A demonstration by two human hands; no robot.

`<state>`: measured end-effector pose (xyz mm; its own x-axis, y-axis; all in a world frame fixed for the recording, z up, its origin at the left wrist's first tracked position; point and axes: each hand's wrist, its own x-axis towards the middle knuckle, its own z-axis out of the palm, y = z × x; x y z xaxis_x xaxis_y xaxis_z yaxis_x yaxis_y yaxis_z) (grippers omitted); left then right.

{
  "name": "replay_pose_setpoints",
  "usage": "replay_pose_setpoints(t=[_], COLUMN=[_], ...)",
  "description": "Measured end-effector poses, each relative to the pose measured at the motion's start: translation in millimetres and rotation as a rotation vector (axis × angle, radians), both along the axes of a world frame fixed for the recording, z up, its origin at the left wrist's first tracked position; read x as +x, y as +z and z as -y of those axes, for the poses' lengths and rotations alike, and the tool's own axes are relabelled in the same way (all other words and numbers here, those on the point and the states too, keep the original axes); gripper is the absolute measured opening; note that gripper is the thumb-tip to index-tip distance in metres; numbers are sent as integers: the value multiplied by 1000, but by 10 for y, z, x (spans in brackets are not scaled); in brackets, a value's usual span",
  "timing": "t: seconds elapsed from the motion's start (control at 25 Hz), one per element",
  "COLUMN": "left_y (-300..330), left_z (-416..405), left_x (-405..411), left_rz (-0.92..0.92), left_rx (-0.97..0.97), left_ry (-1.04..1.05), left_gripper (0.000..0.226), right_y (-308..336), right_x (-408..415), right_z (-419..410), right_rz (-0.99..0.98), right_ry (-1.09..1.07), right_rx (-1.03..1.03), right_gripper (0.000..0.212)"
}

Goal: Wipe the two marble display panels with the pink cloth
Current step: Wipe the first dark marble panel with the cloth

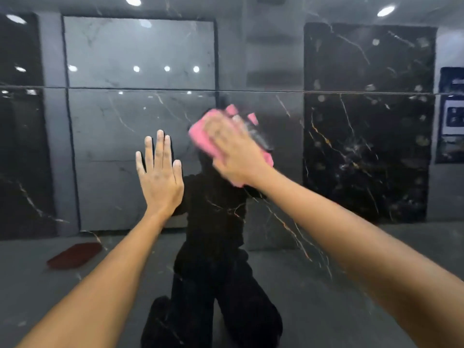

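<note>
On the lower marble panel (pixel 251 247) the right hand (pixel 233 149) presses the pink cloth (pixel 200 136) mid-wipe, left hand (pixel 160 177) flat with fingers straight; how much is wiped is unclear.

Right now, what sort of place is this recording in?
Probably a stone or tile showroom: a polished dark marble panel fills the view, its gloss reflects other mounted slabs and ceiling spotlights, and the right hand wipes it with a pink cloth.

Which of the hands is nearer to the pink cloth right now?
Right. The right hand presses flat on the pink cloth against the marble panel; the left hand rests on the panel beside it, apart.
</note>
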<state>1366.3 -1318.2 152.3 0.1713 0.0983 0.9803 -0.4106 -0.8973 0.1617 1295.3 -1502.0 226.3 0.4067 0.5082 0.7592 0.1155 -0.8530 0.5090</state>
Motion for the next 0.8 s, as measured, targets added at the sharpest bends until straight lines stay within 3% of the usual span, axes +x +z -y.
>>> replay_pose_setpoints(t=[0.04, 0.08, 0.12, 0.24, 0.28, 0.36, 0.4, 0.48, 0.56, 0.6, 0.64, 0.72, 0.8], left_y=[-1, -11, -20, -66, -83, -81, -75, -69, -71, -86, -99, -114, -125], left_z=[0, 2, -3, 34, 58, 59, 53, 40, 38, 33, 35, 42, 38], left_x=[-24, -34, -35, -30, -33, -40, -48, -60, -68, -56, -48, -40, -9], left_rz=[-13, -21, -27, -18, -13, -16, -19, -26, -37, -40, -38, -35, -32], left_rx=[2, 5, 9, -25, -37, -39, -35, -24, -19, -12, -11, -16, -12], left_ry=[4, 7, 12, 17, 24, 26, 27, 29, 25, 29, 36, 38, 25], left_gripper=[57, 57, 57, 58, 58, 58, 57, 57, 57, 57, 56, 57, 57], right_y=[-130, -77, 70, 404, 285, -380, -848, -1495, -1360, -1091, -759, -162, -95], right_x=[-35, -57, -74, -211, -247, -181, -108, -130, -124, -95, -77, -105, -67], right_z=[30, 240, 518, 1418, 1545, 1436, 1247, 940, 969, 1042, 1158, 1341, 1071], right_rz=[-69, -30, 38, 193, 192, 141, 59, -152, -115, 20, 119, 257, 244], right_ry=[-52, -86, -104, -61, -2, 90, 155, 250, 223, 159, 88, 44, 85], right_rx=[-279, -417, -375, 272, 400, 390, 230, -314, -675, -616, -404, 201, 720], right_gripper=[75, 76, 78, 77, 75, 71, 70, 70, 56, 52, 54, 64, 68])
